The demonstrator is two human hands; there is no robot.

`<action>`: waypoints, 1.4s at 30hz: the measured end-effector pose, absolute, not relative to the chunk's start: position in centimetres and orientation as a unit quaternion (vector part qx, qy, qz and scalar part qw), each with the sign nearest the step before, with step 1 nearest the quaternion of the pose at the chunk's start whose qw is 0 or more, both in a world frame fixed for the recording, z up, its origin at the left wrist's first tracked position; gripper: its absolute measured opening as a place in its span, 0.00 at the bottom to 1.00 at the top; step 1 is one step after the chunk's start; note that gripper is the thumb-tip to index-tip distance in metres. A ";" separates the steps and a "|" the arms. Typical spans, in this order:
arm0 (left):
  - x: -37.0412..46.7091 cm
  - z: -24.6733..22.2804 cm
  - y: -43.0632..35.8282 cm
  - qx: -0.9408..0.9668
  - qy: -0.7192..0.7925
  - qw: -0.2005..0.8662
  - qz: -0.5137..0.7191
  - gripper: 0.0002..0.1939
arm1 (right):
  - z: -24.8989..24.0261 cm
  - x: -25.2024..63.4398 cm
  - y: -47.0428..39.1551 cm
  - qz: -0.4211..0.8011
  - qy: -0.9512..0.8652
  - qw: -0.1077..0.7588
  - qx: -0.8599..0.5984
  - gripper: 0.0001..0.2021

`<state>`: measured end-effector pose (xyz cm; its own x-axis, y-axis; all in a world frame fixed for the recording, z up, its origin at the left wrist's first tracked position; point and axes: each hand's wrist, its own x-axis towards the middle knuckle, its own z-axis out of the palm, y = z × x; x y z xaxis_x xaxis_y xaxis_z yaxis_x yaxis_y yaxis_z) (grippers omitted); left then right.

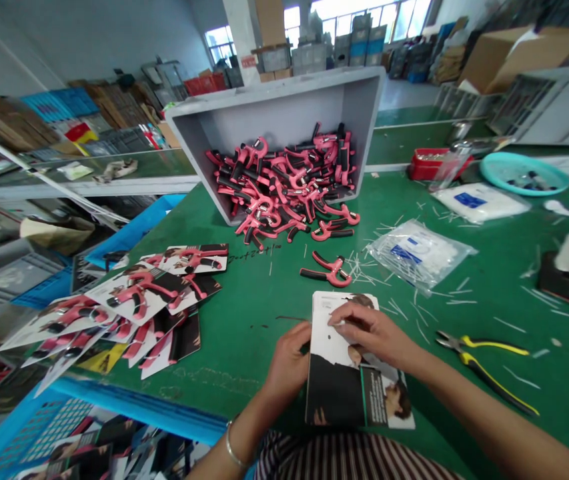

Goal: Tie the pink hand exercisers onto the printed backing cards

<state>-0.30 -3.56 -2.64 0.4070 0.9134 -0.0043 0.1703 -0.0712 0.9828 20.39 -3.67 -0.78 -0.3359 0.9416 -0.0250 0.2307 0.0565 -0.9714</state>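
A stack of printed backing cards (337, 393) lies in front of me on the green table. My left hand (289, 360) grips the left edge of the top card, with some fingertips hidden by it. Over the card's upper part, my right hand (369, 330) is closed in a pinch near a small hole; whatever is between the fingertips is too small to make out. Just beyond the cards lies a pink and black hand grip exerciser (333, 272). Thin white plastic ties (359, 267) are scattered beside it. Yellow and black cutting pliers (464, 353) rest right of my right forearm.
A tipped grey bin (277, 100) spills many hand grip exercisers (284, 180). Carded exercisers (139, 293) are piled at left, above a blue crate (164, 413). Bags of ties (417, 253), a red container (431, 163) and a turquoise basin (524, 167) sit at right.
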 end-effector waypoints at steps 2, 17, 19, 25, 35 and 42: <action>-0.3 -2.7 -4.1 0.576 0.449 0.586 0.352 0.17 | -0.8 20.2 -4.2 0.498 -0.672 0.329 -0.439 0.10; -3.5 -1.1 -3.8 0.602 0.416 0.667 0.142 0.23 | -2.2 18.2 -8.1 0.449 -0.705 0.355 -0.420 0.05; -2.9 -1.3 -3.7 0.611 0.391 0.675 0.134 0.21 | -2.2 18.2 -8.3 0.454 -0.703 0.351 -0.420 0.06; -2.2 -1.4 -2.8 0.597 0.379 0.693 0.138 0.17 | -0.2 19.9 -7.6 0.472 -0.704 0.338 -0.410 0.07; -3.0 -5.2 -3.9 0.428 0.471 0.726 0.263 0.24 | -2.3 22.2 9.8 0.330 -0.731 0.147 -0.579 0.16; -0.6 -7.7 -8.1 0.464 0.555 0.644 0.250 0.17 | -3.5 21.1 13.5 0.277 -0.770 0.020 -0.574 0.14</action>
<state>-0.60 -8.08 -7.71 0.2594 0.8369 -0.4820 0.1923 0.4443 0.8750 21.06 13.45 -3.46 -0.3396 0.8955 -0.2876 0.8733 0.1865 -0.4501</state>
